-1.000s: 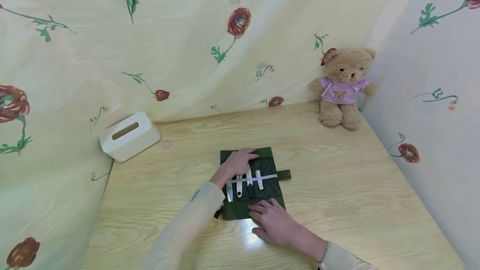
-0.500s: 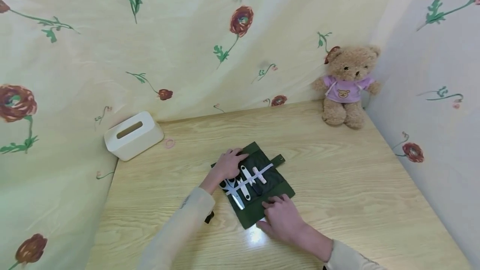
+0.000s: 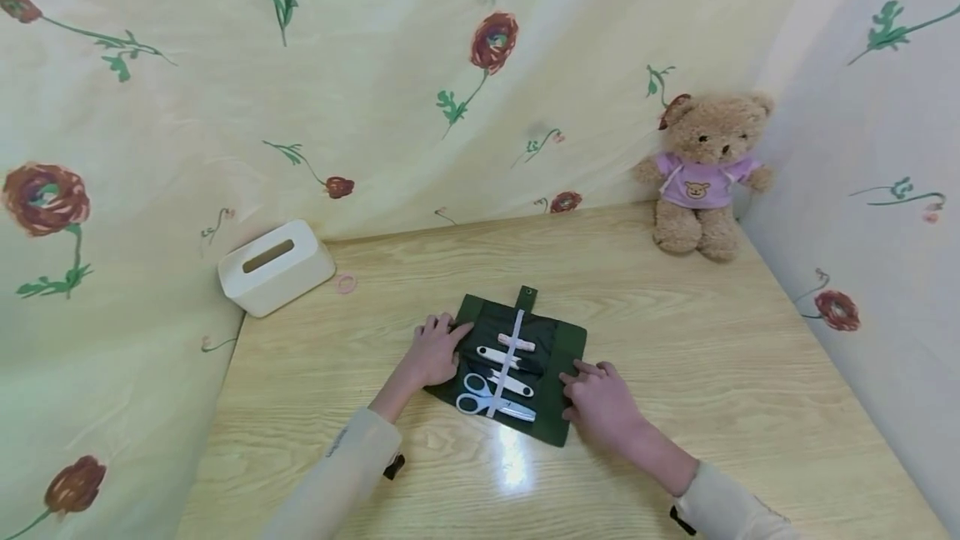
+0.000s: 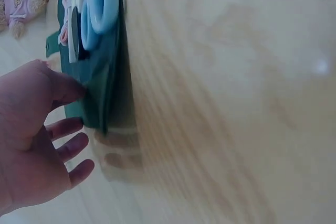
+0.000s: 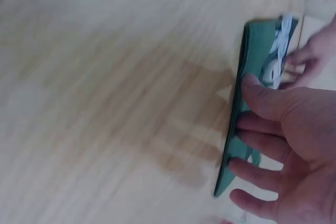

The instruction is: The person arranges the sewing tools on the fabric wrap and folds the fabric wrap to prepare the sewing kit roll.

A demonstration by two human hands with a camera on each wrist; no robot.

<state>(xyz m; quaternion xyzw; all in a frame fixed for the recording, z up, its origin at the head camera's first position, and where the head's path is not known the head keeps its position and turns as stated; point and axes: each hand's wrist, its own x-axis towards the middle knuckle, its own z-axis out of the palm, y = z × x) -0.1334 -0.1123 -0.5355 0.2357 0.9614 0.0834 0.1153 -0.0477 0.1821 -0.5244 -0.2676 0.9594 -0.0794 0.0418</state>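
Note:
A dark green fabric tool roll (image 3: 567,348) lies unfolded between both hands, its snap strap (image 3: 527,298) pointing away. Under its white elastic band (image 3: 516,333) sit scissors (image 3: 474,400) with pale blue handles, two white-handled tools whose kind I cannot tell, and a small pink-and-white piece (image 3: 525,346). My left hand (image 3: 429,355) grips the roll's left edge; in the left wrist view its thumb (image 4: 68,88) lies against the green cloth. On the opposite edge my right hand (image 3: 606,407) holds the roll with thumb and bent fingers (image 5: 257,174).
A white tissue box (image 3: 277,269) stands at the back left, with a pink ring (image 3: 346,283) beside it. At the back right sits a teddy bear (image 3: 697,177) in a purple shirt. Floral cloth backs the wooden table (image 3: 420,265).
The roll has turned anticlockwise, so its strap now points to the back instead of right. My left hand has moved to its left edge, my right hand to its right edge.

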